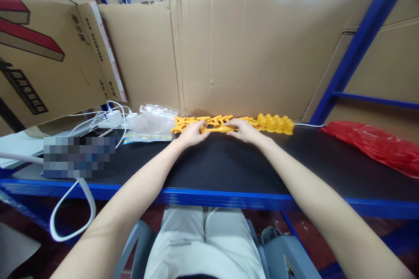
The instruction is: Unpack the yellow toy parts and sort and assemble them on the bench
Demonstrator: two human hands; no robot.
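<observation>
Both hands reach to the back of the black tabletop, at a row of yellow plastic pieces lying along the cardboard. Between them a long, slim yellow plastic piece lies low on the surface. My left hand has thumb and fingers closed on its left end. At its right end, my right hand grips with curled fingers. The exact shape of the piece is partly hidden by the fingers. Right of my right hand stands a block of yellow cup-like pieces, close together.
A clear plastic bag lies left of the yellow pieces, near white chargers and cables. A red plastic bag rests at the right. Cardboard walls the back; a blue edge runs along the front.
</observation>
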